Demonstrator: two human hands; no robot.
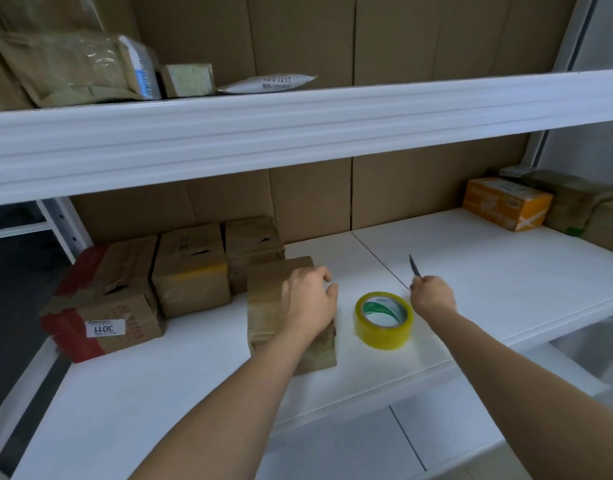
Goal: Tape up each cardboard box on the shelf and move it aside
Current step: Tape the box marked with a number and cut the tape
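Left hand (pixel 310 299) clasps a taped cardboard box (pixel 291 317), steadying it; right hand (pixel 433 296) pinches a small knife (pixel 415 266) beside the yellow tape roll (pixel 383 319).

Up top, three parcels are sitting along the upper shelf (pixel 298 133).

A crumpled brown padded parcel (pixel 66 71) is lying at the far left, its white label (pixel 143 72) facing right. Just beside it a small pale-green box (pixel 187 79) is standing square, and next along a flat white mailer bag (pixel 267 84) is lying with printed digits showing. Plain cardboard sheets (pixel 419 36) are lining the back of the rack behind them, seams running vertically. At lower left a white perforated upright (pixel 64 226) is slanting down out of the shadow.
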